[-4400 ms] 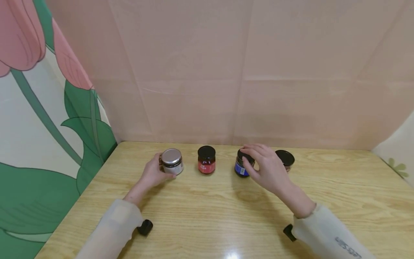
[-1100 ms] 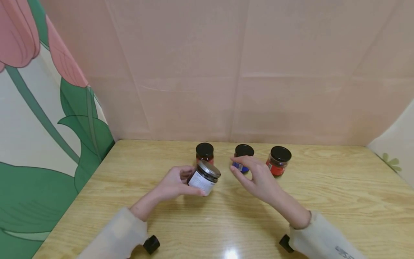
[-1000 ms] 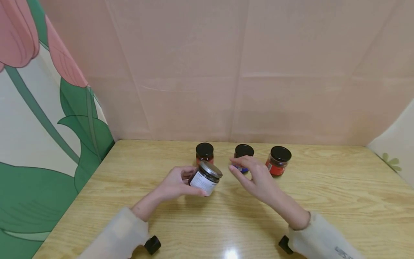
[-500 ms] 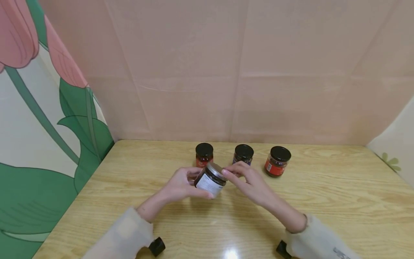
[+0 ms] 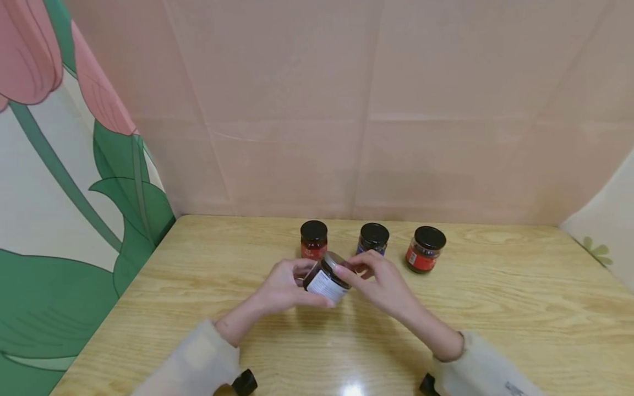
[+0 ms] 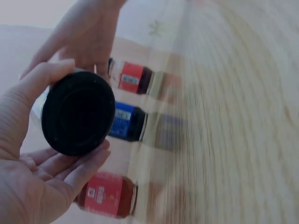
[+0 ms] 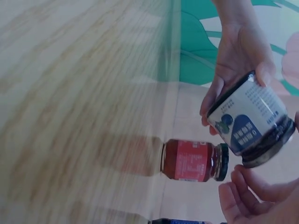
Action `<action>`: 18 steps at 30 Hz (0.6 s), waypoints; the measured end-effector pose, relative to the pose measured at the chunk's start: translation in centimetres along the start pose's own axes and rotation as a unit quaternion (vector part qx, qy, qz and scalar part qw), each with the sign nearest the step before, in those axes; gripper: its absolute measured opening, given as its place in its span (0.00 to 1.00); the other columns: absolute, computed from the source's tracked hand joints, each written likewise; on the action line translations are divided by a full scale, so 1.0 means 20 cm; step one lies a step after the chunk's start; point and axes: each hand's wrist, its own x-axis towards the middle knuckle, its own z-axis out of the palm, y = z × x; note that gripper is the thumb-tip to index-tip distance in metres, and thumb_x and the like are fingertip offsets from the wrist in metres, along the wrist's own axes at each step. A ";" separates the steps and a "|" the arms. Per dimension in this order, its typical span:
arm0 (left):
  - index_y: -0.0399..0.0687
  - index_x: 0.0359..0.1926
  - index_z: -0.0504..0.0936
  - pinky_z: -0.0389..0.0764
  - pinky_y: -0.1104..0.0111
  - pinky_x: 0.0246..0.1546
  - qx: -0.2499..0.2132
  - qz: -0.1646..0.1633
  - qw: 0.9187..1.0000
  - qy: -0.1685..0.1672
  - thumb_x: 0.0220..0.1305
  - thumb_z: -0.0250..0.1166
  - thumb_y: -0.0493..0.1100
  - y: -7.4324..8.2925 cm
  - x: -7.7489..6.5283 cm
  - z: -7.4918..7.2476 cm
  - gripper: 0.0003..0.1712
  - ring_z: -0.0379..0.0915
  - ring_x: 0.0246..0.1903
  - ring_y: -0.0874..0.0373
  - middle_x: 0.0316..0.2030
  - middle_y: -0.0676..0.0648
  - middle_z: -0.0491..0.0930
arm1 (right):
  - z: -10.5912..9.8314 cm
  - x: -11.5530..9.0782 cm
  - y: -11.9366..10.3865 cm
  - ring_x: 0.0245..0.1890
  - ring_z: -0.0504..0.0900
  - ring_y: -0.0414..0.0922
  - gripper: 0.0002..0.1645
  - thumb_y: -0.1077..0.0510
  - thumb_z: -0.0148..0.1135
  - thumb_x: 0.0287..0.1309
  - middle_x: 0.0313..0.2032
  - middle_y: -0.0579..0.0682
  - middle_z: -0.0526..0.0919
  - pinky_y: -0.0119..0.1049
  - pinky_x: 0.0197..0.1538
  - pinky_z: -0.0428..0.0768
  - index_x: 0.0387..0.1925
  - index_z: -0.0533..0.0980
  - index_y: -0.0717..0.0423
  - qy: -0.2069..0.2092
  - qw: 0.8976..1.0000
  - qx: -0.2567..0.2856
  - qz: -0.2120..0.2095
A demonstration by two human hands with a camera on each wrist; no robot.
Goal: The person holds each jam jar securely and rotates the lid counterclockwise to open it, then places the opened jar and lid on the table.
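My left hand grips a dark blueberry jam jar around its body, thumb along the front of the white label. The jar is lifted over the table and tilted to the right. In the right wrist view its label carries blueberries and a blue patch. My right hand has its thumb and fingers on either side of the jar's silver lid, pinching it. From the left wrist camera, the jar's dark round base faces the lens, and the lid is hidden behind it.
Behind the hands, three black-lidded jars stand in a row on the wooden table: a red-labelled jar, a blue-labelled jar and another red-labelled jar. A pinkish curtain hangs along the table's back edge.
The left hand has lifted the silver-lidded jar from the left end of the row and brought it right, tilted. The right hand has left the blue-labelled jar and taken hold of the silver lid.
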 end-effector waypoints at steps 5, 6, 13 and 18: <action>0.41 0.51 0.79 0.81 0.69 0.39 0.000 0.000 1.000 0.005 0.42 0.78 0.43 0.02 -0.01 0.04 0.32 0.80 0.38 0.60 0.40 0.46 0.84 | 0.01 0.00 -0.02 0.33 0.77 0.41 0.24 0.38 0.66 0.53 0.35 0.49 0.81 0.33 0.34 0.75 0.36 0.78 0.53 0.021 0.997 -0.006 0.078; 0.41 0.51 0.79 0.81 0.69 0.38 0.002 0.001 1.000 0.007 0.42 0.78 0.44 0.03 -0.01 0.04 0.32 0.81 0.38 0.60 0.40 0.46 0.85 | 0.01 0.00 -0.02 0.32 0.76 0.41 0.25 0.37 0.66 0.53 0.33 0.48 0.81 0.33 0.33 0.74 0.35 0.77 0.53 0.024 0.996 -0.006 0.090; 0.40 0.48 0.79 0.81 0.70 0.35 0.010 -0.003 1.000 0.029 0.40 0.80 0.43 0.05 -0.02 0.08 0.31 0.81 0.35 0.60 0.37 0.46 0.85 | 0.02 0.00 -0.03 0.28 0.72 0.42 0.30 0.32 0.65 0.49 0.28 0.49 0.78 0.33 0.29 0.70 0.33 0.75 0.54 0.021 0.988 0.016 0.150; 0.39 0.48 0.79 0.81 0.71 0.35 0.020 -0.007 0.999 0.049 0.38 0.80 0.43 0.06 -0.03 0.10 0.33 0.80 0.36 0.61 0.37 0.47 0.84 | 0.02 -0.01 -0.03 0.28 0.72 0.42 0.29 0.33 0.67 0.48 0.29 0.49 0.78 0.33 0.29 0.70 0.32 0.74 0.54 0.027 0.987 0.035 0.152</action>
